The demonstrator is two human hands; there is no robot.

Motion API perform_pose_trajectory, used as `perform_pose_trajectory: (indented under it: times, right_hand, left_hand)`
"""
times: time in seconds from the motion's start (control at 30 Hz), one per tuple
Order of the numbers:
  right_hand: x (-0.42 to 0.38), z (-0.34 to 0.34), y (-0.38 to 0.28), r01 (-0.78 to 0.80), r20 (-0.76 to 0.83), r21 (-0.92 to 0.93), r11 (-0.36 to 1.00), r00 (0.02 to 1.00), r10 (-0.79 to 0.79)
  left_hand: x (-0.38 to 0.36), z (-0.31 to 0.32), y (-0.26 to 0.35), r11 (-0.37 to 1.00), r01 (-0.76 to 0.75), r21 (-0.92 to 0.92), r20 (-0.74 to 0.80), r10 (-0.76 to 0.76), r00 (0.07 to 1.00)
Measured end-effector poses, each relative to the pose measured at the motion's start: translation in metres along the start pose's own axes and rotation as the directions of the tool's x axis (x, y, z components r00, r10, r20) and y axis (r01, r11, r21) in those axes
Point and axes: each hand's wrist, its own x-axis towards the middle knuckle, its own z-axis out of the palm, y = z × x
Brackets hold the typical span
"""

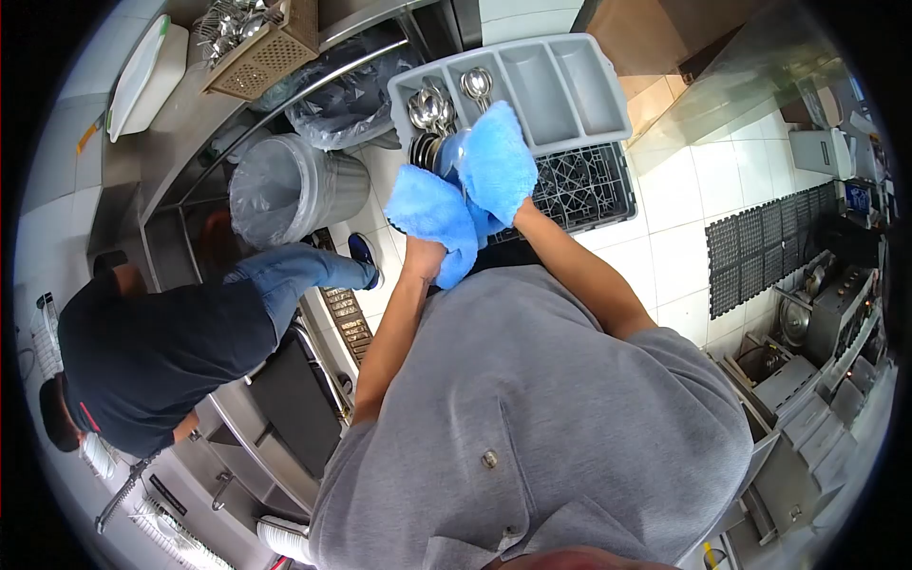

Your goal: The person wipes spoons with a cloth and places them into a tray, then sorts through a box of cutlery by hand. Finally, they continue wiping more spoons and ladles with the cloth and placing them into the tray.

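Note:
A fluffy blue cloth (432, 214) covers most of both my hands. My left hand (425, 256) grips its lower left part, with the fingers mostly hidden in the folds. On the other side, my right hand (522, 215) is closed inside the raised part of the cloth. A bundle of cutlery (425, 150) with rounded ends pokes out between the cloth's two parts; its kind is partly hidden. Just beyond is a grey cutlery tray (540, 90) with long compartments. Spoons (430, 109) lie in its left compartment, and more spoons (477, 84) in the one beside it.
Under the tray stands a black dish rack (594, 190). Lined bins (332, 185) are to the left, below a steel counter with a tan cutlery basket (271, 57). A person in a black shirt (180, 351) bends over at the left. A black mat (769, 247) lies at right.

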Motion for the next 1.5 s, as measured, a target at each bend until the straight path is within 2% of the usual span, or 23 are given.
perform_pose_trajectory:
  times: [0.03, 0.1, 0.13, 0.17, 0.23, 0.27, 0.33, 0.47, 0.53, 0.57, 0.63, 0.67, 0.73, 0.77, 0.83, 0.87, 0.93, 1.07, 1.27, 1.33, 1.37, 1.43, 1.5]
  right_hand:
    - [0.014, -0.016, -0.007, 0.0, 0.0, -0.002, 1.0, 1.0, 0.0]
    - [0.055, -0.062, -0.028, 0.037, 0.212, -0.072, 0.997, 0.977, -0.021]
    - [0.057, -0.063, -0.021, 0.141, 0.137, 0.162, 0.977, 0.977, -0.164]
    - [0.056, -0.058, -0.023, 0.139, 0.142, 0.161, 0.977, 0.977, -0.162]
    - [0.06, -0.045, -0.032, -0.356, 0.227, 0.453, 0.817, 0.933, 0.281]
    - [0.049, -0.036, -0.021, -0.358, 0.23, 0.451, 0.818, 0.932, 0.281]
    - [0.027, -0.021, 0.003, -0.054, -0.009, 0.306, 0.951, 0.998, 0.06]
    - [0.039, -0.045, -0.011, -0.067, 0.233, 0.097, 0.993, 0.972, 0.043]
    - [0.072, -0.079, -0.045, -0.625, 0.566, 0.211, 0.752, 0.705, 0.427]
    - [0.061, -0.066, -0.034, -0.626, 0.569, 0.207, 0.752, 0.702, 0.428]
    - [0.028, -0.028, -0.001, -0.152, 0.376, 0.304, 0.94, 0.926, 0.028]
    - [0.024, -0.029, 0.002, -0.152, 0.376, 0.303, 0.941, 0.926, 0.028]
    - [0.02, -0.029, 0.004, 0.143, 0.347, -0.181, 0.973, 0.935, -0.073]
    - [0.018, -0.027, 0.002, 0.144, 0.347, -0.181, 0.973, 0.935, -0.074]
    - [0.016, -0.027, -0.005, -0.006, -0.078, -0.156, 0.988, 0.997, -0.006]
    - [0.019, -0.03, -0.006, -0.004, -0.076, -0.155, 0.988, 0.997, -0.008]
    - [0.027, -0.032, -0.01, -0.057, 0.329, -0.115, 0.992, 0.94, 0.092]
    - [0.008, -0.014, 0.013, 0.033, 0.326, 0.054, 0.998, 0.944, -0.049]
    - [0.042, -0.041, -0.03, -0.138, 0.208, -0.281, 0.95, 0.957, 0.2]
    - [0.055, -0.031, -0.029, -0.247, 0.514, -0.343, 0.906, 0.758, 0.401]
    - [0.059, -0.026, -0.029, -0.251, 0.508, -0.345, 0.905, 0.76, 0.405]
    - [0.056, -0.019, -0.029, -0.426, 0.451, -0.018, 0.905, 0.804, 0.388]
    - [0.052, -0.018, -0.021, -0.309, 0.396, 0.05, 0.95, 0.879, 0.265]
  left_hand:
    - [-0.001, 0.001, 0.004, 0.999, 0.008, 0.034, -0.007, -0.007, 1.0]
    - [0.0, 0.002, 0.002, 0.998, 0.017, 0.06, -0.012, -0.016, 1.0]
    - [0.001, 0.0, 0.004, 0.999, 0.021, -0.026, 0.011, -0.021, 1.0]
    - [0.001, 0.0, 0.005, 0.994, 0.029, -0.109, 0.034, -0.026, 0.999]
    - [-0.007, 0.009, 0.026, 0.973, 0.118, -0.2, 0.061, -0.108, 0.992]
    - [-0.01, 0.014, 0.036, 0.936, 0.206, -0.287, 0.094, -0.187, 0.978]
    - [-0.005, 0.008, 0.027, 0.927, 0.243, -0.287, 0.124, -0.215, 0.969]
    - [-0.01, 0.01, 0.02, 0.878, 0.257, -0.405, 0.134, -0.22, 0.966]
    - [-0.01, 0.013, 0.03, 0.874, 0.278, -0.399, 0.127, -0.247, 0.961]
    - [-0.01, 0.015, 0.032, 0.871, 0.301, -0.388, 0.122, -0.275, 0.954]
    - [-0.01, 0.014, 0.031, 0.877, 0.301, -0.374, 0.175, -0.252, 0.952]
    - [-0.009, 0.014, 0.031, 0.887, 0.295, -0.356, 0.227, -0.225, 0.948]
    - [-0.008, 0.014, 0.015, 0.922, 0.239, -0.306, 0.145, -0.203, 0.968]
    - [-0.007, 0.013, 0.008, 0.951, 0.184, -0.249, 0.061, -0.175, 0.983]
    - [-0.006, 0.011, 0.004, 0.955, 0.192, -0.225, 0.081, -0.178, 0.981]
    - [-0.006, 0.012, 0.007, 0.959, 0.199, -0.202, 0.1, -0.182, 0.978]
    - [-0.006, 0.019, 0.022, 0.96, 0.206, -0.19, 0.095, -0.191, 0.977]
    - [-0.003, 0.015, 0.02, 0.945, 0.279, -0.169, 0.097, -0.265, 0.959]
    - [0.003, 0.013, 0.012, 0.902, 0.326, -0.284, 0.078, -0.317, 0.945]
    - [-0.002, 0.019, 0.03, 0.898, 0.35, -0.267, 0.092, -0.338, 0.937]
    - [-0.002, 0.023, 0.037, 0.894, 0.373, -0.25, 0.111, -0.356, 0.928]
    - [0.003, 0.02, 0.021, 0.915, 0.341, -0.215, 0.123, -0.321, 0.939]
    - [0.007, 0.018, 0.009, 0.937, 0.297, -0.185, 0.132, -0.276, 0.952]
